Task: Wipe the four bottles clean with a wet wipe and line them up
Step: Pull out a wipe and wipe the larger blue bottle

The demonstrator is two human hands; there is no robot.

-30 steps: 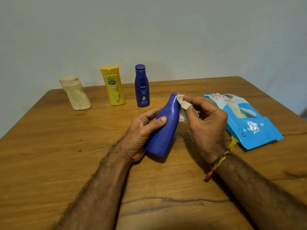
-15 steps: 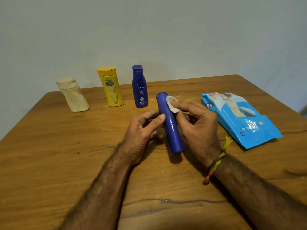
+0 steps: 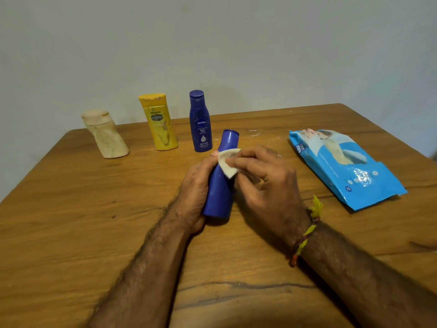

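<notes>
So w/ left hand (image 3: 196, 185) gripping the blue bottle (image 3: 221, 183) between both hands, right hand (image 3: 262, 183) pinching the wet wipe (image 3: 228, 162) on its neck, turn it btwn strokes, covering cap & base.

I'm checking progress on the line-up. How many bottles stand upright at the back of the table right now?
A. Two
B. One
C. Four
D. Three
D: the cream bottle, yellow bottle and Nivea bottle stand in a row at the back, while the fourth, a plain blue bottle, is gripped by the left hand as the right hand presses a wipe on it.
</notes>
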